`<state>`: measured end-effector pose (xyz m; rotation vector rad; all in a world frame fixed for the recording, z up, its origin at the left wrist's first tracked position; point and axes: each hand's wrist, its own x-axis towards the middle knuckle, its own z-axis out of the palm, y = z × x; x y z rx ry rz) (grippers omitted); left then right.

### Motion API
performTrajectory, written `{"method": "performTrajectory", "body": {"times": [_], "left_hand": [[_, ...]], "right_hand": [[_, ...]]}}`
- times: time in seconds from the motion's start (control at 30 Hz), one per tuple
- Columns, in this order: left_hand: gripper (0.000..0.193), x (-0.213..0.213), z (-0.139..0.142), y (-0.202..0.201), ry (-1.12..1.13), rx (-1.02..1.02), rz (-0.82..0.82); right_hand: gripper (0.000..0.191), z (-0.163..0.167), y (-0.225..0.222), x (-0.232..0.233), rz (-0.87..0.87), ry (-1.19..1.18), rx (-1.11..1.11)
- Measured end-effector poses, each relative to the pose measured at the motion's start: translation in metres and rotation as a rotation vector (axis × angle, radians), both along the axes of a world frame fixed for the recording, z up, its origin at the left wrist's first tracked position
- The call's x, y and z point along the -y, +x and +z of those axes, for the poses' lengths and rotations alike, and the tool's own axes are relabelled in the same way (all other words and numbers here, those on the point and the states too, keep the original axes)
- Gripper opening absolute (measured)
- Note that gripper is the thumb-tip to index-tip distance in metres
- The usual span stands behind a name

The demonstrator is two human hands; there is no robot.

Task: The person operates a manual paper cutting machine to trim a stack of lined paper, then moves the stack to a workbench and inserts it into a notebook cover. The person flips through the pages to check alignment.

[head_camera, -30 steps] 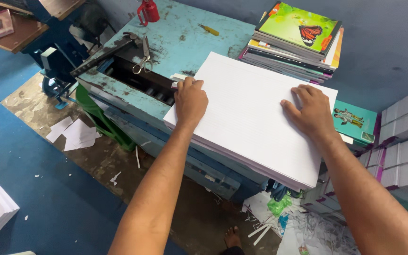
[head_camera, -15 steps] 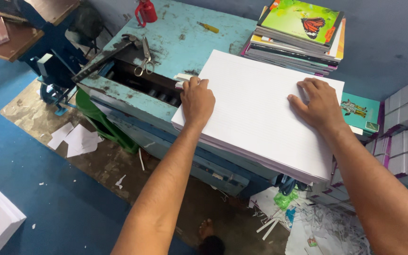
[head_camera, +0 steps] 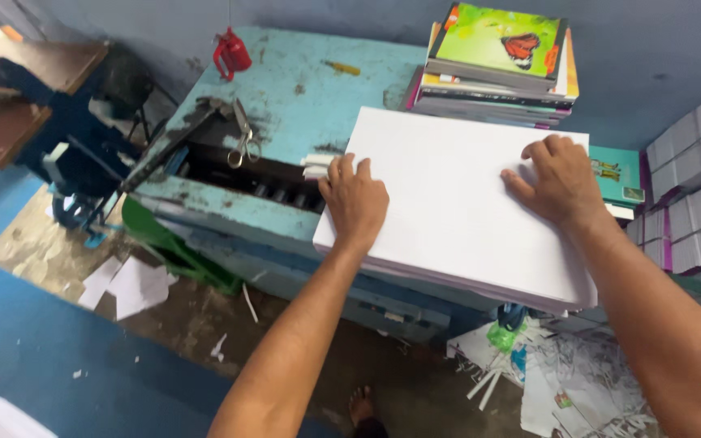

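Observation:
A thick stack of white paper (head_camera: 448,203) lies on the worn turquoise bed of a cutting machine (head_camera: 302,97), its near edge hanging over the front. My left hand (head_camera: 356,199) presses flat on the stack's left edge, fingers spread toward the machine's dark slot (head_camera: 237,174). My right hand (head_camera: 560,178) rests palm down on the stack's far right part, fingers curled a little on the top sheet. Neither hand grips anything.
Scissors (head_camera: 242,144) lie by the slot, a red oil can (head_camera: 231,53) at the back. A pile of notebooks with a butterfly cover (head_camera: 496,61) stands behind the paper. Bundled white stacks (head_camera: 695,195) fill the right. Paper scraps (head_camera: 123,284) litter the floor; a foot (head_camera: 361,405) shows below.
The paper stack and both hands sit a little further toward the machine's back and right; the view has shifted with them. Both palms stay flat on the paper.

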<state>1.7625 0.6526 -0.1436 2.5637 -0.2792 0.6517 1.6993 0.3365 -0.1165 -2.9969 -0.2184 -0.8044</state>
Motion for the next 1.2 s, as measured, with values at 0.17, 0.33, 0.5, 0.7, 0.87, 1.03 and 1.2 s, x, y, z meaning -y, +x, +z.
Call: {"method": "performTrajectory", "body": {"times": [0.17, 0.33, 0.5, 0.7, 0.87, 1.03, 1.2], "left_hand": [[0.04, -0.011, 0.008, 0.0, 0.113, 0.16, -0.135], [0.032, -0.025, 0.013, -0.002, 0.033, 0.086, -0.22], [0.024, -0.037, 0.021, -0.002, 0.05, -0.009, -0.278], [0.025, -0.05, 0.029, 0.004, 0.069, -0.063, -0.291], [0.025, -0.057, 0.029, 0.003, 0.024, -0.07, -0.297], [0.024, -0.061, 0.031, 0.004, 0.107, -0.098, -0.301], [0.03, -0.058, 0.027, 0.013, 0.252, -0.087, -0.331]], "right_hand": [[0.038, 0.014, 0.002, -0.021, 0.006, -0.05, -0.06], [0.034, 0.024, -0.003, -0.046, -0.023, -0.032, -0.118], [0.039, 0.024, 0.003, -0.062, -0.195, 0.196, -0.176], [0.056, 0.006, 0.007, -0.078, -0.341, 0.491, -0.273], [0.061, -0.013, -0.007, -0.104, -0.313, 0.385, -0.117], [0.058, -0.014, -0.01, -0.118, -0.339, 0.323, -0.054], [0.059, -0.018, -0.012, -0.121, -0.335, 0.352, -0.011]]}}
